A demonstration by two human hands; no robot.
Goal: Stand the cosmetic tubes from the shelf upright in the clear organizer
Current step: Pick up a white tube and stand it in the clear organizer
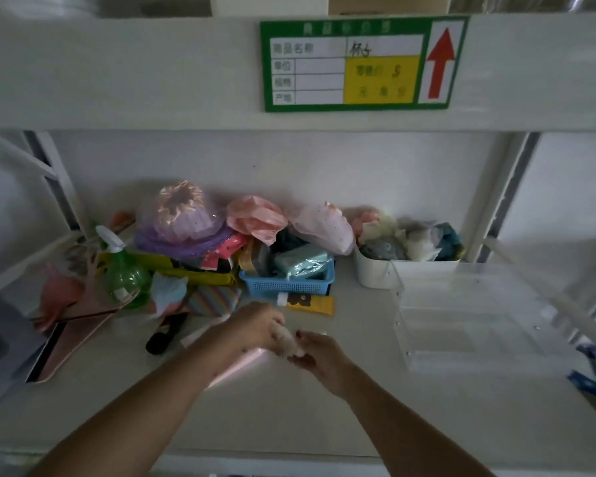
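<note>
pale pink tube (pixel 236 364) lying flat on the shelf (pixel 289 414), my hands meeting just above it.

my left hand (pixel 255 327) and right hand (pixel 319 356) are together, both closed around a small light, blurry thing (pixel 286 340) i can't make out. a yellow tube (pixel 308 302) with a white cap lies flat in front of the blue basket (pixel 286 285). a black tube (pixel 167 333) lies to the left, beside the pink tray (pixel 73 342). the clear organizer (pixel 461 315) stands to the right, near the white tub (pixel 375 275).
</note>
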